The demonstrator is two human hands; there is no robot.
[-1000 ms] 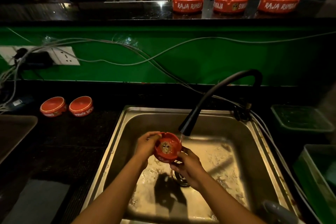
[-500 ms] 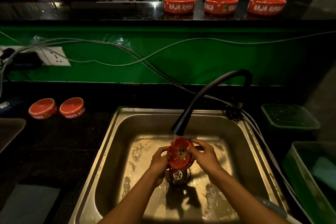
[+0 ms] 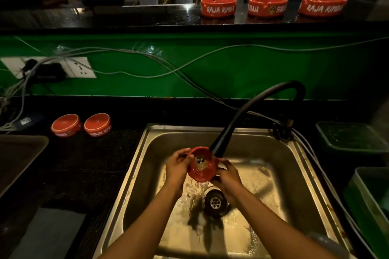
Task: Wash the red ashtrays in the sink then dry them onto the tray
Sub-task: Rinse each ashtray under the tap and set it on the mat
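I hold a red ashtray tilted toward me over the steel sink, right under the black tap spout. Water runs off it toward the drain. My left hand grips its left rim and my right hand grips its lower right edge. Two red ashtrays lie upside down on the dark counter at the left. On the upper ledge stand three upright red ashtrays. A dark tray shows at the left edge.
Loose cables run along the green wall from a socket to the tap base. Green plastic bins stand right of the sink. A grey mat lies on the counter at lower left.
The ashtray went right under the spout, then back left and up. My hands turned it, and water now pours from its lower edge.
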